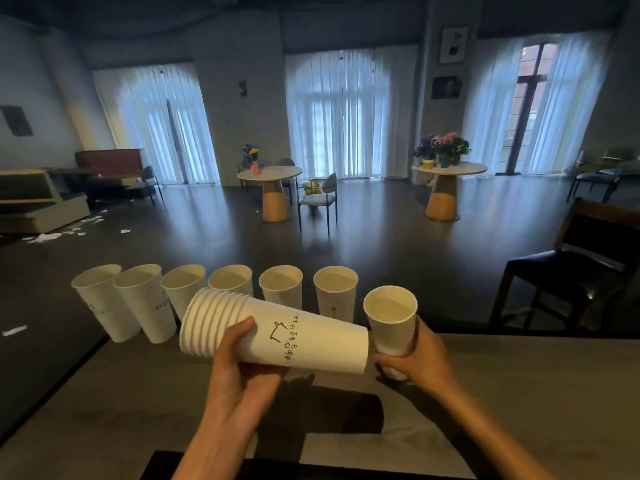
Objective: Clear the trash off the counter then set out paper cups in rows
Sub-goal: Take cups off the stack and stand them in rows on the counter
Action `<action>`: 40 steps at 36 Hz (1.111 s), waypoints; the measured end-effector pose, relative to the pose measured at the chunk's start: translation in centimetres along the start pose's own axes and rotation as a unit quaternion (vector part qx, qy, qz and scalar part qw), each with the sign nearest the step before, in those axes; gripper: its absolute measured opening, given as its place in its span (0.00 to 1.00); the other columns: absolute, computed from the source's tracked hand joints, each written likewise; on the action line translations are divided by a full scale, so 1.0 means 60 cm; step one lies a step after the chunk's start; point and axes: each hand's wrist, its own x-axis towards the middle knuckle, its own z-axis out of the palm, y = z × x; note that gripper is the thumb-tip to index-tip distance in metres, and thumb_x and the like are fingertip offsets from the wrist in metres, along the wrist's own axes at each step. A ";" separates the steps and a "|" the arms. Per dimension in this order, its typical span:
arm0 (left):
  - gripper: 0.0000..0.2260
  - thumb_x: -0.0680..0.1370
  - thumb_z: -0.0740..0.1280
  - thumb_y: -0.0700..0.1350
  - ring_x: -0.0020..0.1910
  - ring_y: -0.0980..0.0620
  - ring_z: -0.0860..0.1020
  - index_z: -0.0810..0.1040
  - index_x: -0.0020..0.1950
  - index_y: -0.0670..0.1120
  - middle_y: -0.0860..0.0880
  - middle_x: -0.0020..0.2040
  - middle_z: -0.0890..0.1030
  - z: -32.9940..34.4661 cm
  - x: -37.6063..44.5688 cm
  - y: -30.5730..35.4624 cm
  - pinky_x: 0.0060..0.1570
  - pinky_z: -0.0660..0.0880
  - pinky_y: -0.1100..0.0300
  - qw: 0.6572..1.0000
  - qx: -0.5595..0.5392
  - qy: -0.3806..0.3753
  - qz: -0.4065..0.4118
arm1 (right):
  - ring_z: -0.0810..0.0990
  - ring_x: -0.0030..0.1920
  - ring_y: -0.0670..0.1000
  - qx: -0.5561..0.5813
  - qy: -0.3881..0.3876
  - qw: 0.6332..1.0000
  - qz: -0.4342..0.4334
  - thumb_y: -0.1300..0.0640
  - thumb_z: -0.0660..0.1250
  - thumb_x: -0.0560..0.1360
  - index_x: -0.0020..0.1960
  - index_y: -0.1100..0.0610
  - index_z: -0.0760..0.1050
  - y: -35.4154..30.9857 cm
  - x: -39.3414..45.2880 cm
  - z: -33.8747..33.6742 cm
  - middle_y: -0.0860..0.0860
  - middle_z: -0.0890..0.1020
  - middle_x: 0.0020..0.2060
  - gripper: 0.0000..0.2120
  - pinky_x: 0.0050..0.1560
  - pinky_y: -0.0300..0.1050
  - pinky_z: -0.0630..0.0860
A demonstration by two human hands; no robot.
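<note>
Several white paper cups (282,289) stand upright in a row along the far edge of the grey counter (519,393). My left hand (239,368) grips a nested stack of cups (277,332) lying sideways above the counter, rims pointing left. My right hand (415,358) holds a single upright cup (391,315) by its lower part, at the right end of the row.
A dark mat or panel (332,410) lies on the counter under my hands. A dark chair (568,271) stands beyond the counter at the right. Round tables with flowers (270,174) and scraps of paper on the floor (52,235) are farther off.
</note>
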 end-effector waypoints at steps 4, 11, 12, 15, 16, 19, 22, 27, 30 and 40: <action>0.51 0.48 0.85 0.37 0.63 0.37 0.80 0.74 0.71 0.46 0.39 0.64 0.82 -0.026 0.012 0.010 0.58 0.78 0.36 1.000 -0.002 -0.003 -0.013 | 0.78 0.59 0.48 0.039 0.016 0.998 0.053 0.44 0.86 0.53 0.68 0.46 0.68 0.003 0.042 0.044 0.46 0.79 0.61 0.48 0.59 0.53 0.78; 0.49 0.52 0.84 0.36 0.62 0.37 0.82 0.73 0.72 0.45 0.38 0.65 0.81 -0.056 0.022 0.029 0.58 0.77 0.37 1.000 0.009 -0.022 -0.014 | 0.75 0.67 0.59 0.015 0.044 0.996 0.080 0.53 0.84 0.57 0.72 0.54 0.66 0.003 0.091 0.059 0.56 0.76 0.67 0.48 0.63 0.61 0.73; 0.50 0.51 0.84 0.37 0.62 0.37 0.81 0.72 0.73 0.45 0.38 0.65 0.81 -0.060 0.026 0.032 0.57 0.77 0.37 1.000 0.010 -0.022 -0.011 | 0.74 0.67 0.59 0.017 0.045 0.996 0.082 0.53 0.84 0.57 0.72 0.54 0.66 0.005 0.095 0.059 0.56 0.76 0.67 0.48 0.63 0.61 0.73; 0.55 0.47 0.87 0.38 0.63 0.38 0.81 0.72 0.73 0.47 0.38 0.66 0.81 -0.064 0.031 0.031 0.53 0.81 0.37 0.999 0.021 -0.025 -0.003 | 0.73 0.68 0.58 0.033 0.041 0.995 0.080 0.55 0.84 0.58 0.73 0.54 0.65 0.003 0.096 0.057 0.55 0.75 0.68 0.48 0.64 0.60 0.72; 0.56 0.45 0.87 0.38 0.62 0.37 0.82 0.72 0.73 0.47 0.38 0.65 0.81 -0.065 0.032 0.029 0.53 0.81 0.36 0.999 0.021 -0.026 0.000 | 0.73 0.68 0.58 0.044 0.038 0.995 0.077 0.55 0.84 0.59 0.73 0.54 0.65 0.001 0.094 0.056 0.55 0.75 0.68 0.47 0.64 0.60 0.72; 0.58 0.41 0.88 0.39 0.61 0.36 0.82 0.74 0.71 0.47 0.37 0.63 0.82 -0.055 0.028 0.016 0.61 0.75 0.33 0.998 0.043 -0.042 -0.007 | 0.75 0.65 0.54 0.064 0.005 0.996 0.064 0.54 0.84 0.58 0.73 0.50 0.63 0.004 0.084 0.047 0.50 0.75 0.66 0.49 0.63 0.59 0.75; 0.54 0.33 0.87 0.39 0.47 0.36 0.86 0.79 0.60 0.44 0.36 0.50 0.86 -0.036 0.019 -0.003 0.54 0.78 0.31 0.997 0.063 -0.043 -0.009 | 0.77 0.57 0.48 0.096 -0.016 0.992 0.084 0.55 0.85 0.57 0.69 0.47 0.64 0.010 0.062 0.024 0.45 0.75 0.59 0.46 0.49 0.47 0.82; 0.56 0.38 0.88 0.38 0.59 0.32 0.82 0.77 0.67 0.42 0.33 0.61 0.82 -0.005 0.015 -0.051 0.62 0.73 0.29 0.992 0.080 -0.060 -0.080 | 0.82 0.40 0.52 0.107 0.049 0.986 0.122 0.59 0.76 0.70 0.50 0.54 0.75 0.017 0.003 -0.029 0.57 0.80 0.43 0.13 0.38 0.42 0.81; 0.54 0.42 0.88 0.37 0.61 0.33 0.81 0.77 0.68 0.38 0.32 0.62 0.81 0.021 0.008 -0.095 0.62 0.73 0.32 0.984 0.099 -0.076 -0.130 | 0.82 0.36 0.54 0.186 -0.076 0.964 0.174 0.48 0.73 0.71 0.48 0.60 0.80 0.001 -0.030 -0.076 0.60 0.82 0.40 0.15 0.41 0.48 0.80; 0.50 0.41 0.86 0.41 0.43 0.42 0.87 0.78 0.62 0.39 0.38 0.45 0.87 0.076 -0.007 -0.212 0.42 0.82 0.46 0.973 0.198 -0.058 -0.100 | 0.83 0.45 0.59 0.276 -0.404 0.858 0.159 0.39 0.73 0.71 0.69 0.62 0.68 -0.017 -0.098 -0.167 0.64 0.81 0.53 0.37 0.47 0.52 0.82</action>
